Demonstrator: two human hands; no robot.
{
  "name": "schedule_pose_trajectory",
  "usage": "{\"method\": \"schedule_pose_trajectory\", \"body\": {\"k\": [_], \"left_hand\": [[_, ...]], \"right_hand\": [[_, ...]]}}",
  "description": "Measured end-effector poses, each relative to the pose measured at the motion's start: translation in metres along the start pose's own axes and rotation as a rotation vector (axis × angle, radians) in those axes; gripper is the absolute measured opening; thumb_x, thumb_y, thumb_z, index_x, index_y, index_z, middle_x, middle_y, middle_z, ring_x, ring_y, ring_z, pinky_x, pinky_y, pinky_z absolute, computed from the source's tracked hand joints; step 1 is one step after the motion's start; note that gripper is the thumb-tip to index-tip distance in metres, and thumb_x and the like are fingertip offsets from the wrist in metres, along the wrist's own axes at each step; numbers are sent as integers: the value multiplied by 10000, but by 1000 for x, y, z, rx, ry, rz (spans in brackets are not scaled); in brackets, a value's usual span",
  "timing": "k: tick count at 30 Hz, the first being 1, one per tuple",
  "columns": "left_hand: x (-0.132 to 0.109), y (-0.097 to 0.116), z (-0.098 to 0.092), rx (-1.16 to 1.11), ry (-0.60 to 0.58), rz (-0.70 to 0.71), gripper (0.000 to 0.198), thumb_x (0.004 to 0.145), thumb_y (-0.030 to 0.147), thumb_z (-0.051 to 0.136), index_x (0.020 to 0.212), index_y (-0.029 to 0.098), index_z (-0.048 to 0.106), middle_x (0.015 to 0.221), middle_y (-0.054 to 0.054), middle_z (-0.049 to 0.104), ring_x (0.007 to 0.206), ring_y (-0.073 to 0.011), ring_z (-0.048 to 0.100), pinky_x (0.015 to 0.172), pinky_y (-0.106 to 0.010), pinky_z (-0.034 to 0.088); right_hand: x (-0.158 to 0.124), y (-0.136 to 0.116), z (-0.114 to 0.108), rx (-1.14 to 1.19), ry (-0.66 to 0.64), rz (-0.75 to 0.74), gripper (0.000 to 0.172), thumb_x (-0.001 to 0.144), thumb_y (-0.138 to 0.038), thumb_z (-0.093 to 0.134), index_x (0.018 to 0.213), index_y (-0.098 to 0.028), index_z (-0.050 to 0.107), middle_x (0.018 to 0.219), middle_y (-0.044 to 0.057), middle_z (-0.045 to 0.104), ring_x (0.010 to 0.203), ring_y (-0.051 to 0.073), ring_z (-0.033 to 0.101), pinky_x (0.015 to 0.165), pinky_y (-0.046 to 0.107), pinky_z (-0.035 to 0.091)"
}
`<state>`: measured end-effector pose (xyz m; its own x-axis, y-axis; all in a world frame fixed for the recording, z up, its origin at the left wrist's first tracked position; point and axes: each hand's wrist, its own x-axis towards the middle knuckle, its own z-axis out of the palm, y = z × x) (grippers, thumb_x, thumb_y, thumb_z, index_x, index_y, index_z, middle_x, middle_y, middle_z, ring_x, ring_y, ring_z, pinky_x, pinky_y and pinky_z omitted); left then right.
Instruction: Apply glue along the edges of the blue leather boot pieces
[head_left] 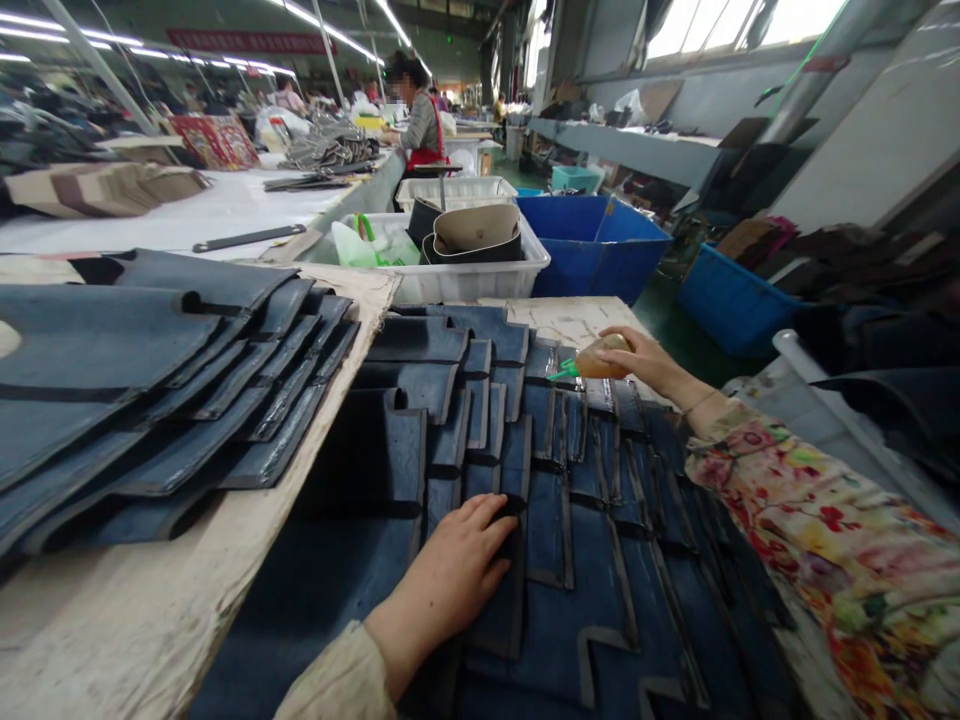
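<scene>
1. While the right hand [649,362] grips an amber, translucent squeeze bottle [600,360] near its base, the slim green nozzle [564,369] points left and slightly down over the far part of the spread; whether its tip touches anything is hard to tell.

2. Below it lie dark blue, flexible sheet panels with grey-black edge bands [551,525], overlapped in staggered rows so that their borders show. Glossy streaks run along several borders on the right.

3. The left hand [461,560] rests palm down on the panels, fingers loosely extended and close together, with nothing visible in its grasp.

4. To work neatly, the nozzle would best stay low and follow each exposed band, with light, even squeezing; a heavy press could spill liquid onto the blue faces.

5. Steady, flat pressure from the left hand should stop the overlaps from sliding, provided its fingers keep clear of the shiny borders.

6. On the pale, worn surface [187,590] at left, a second stack of dark blue panels [172,335] lies apart and likely needs no handling now.
</scene>
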<state>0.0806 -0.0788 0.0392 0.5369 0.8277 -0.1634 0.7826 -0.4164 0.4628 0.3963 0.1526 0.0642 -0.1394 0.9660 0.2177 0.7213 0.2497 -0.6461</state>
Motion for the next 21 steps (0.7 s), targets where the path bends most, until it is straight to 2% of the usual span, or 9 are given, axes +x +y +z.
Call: {"method": "schedule_pose_trajectory", "body": {"k": [6, 11, 17, 21], "left_hand": [[1, 0, 0, 14, -6, -6, 434, 836, 246, 532, 1269, 227, 508, 1439, -55, 392, 1336, -247, 337, 1119, -424, 307], [1, -1, 2, 16, 12, 10, 427, 832, 251, 537, 1259, 234, 517, 1433, -46, 399, 1327, -243, 349, 1113, -420, 318], [1, 0, 0, 21, -8, 5, 437, 837, 250, 531, 1272, 219, 513, 1434, -57, 401, 1333, -232, 341, 1125, -400, 300], [0, 0, 0, 19, 8, 18, 426, 837, 254, 531, 1261, 218, 521, 1430, -58, 405, 1332, -232, 342, 1122, -397, 305]], "right_hand": [[-16, -11, 3, -6, 6, -46, 497, 704, -493, 615, 1106, -203, 574, 1045, 70, 620, 958, 264, 571, 872, 431, 450], [-29, -12, 2, 20, -86, -110, 457, 715, -463, 611, 1099, -220, 564, 1038, 55, 612, 959, 254, 569, 874, 420, 453], [-32, -12, 7, -13, 68, -133, 484, 704, -453, 625, 1102, -191, 541, 1097, 89, 575, 1031, 275, 538, 941, 449, 413], [-51, -16, 13, -2, -26, -187, 444, 729, -436, 616, 1100, -206, 534, 1100, 79, 575, 1012, 262, 552, 917, 432, 437]]}}
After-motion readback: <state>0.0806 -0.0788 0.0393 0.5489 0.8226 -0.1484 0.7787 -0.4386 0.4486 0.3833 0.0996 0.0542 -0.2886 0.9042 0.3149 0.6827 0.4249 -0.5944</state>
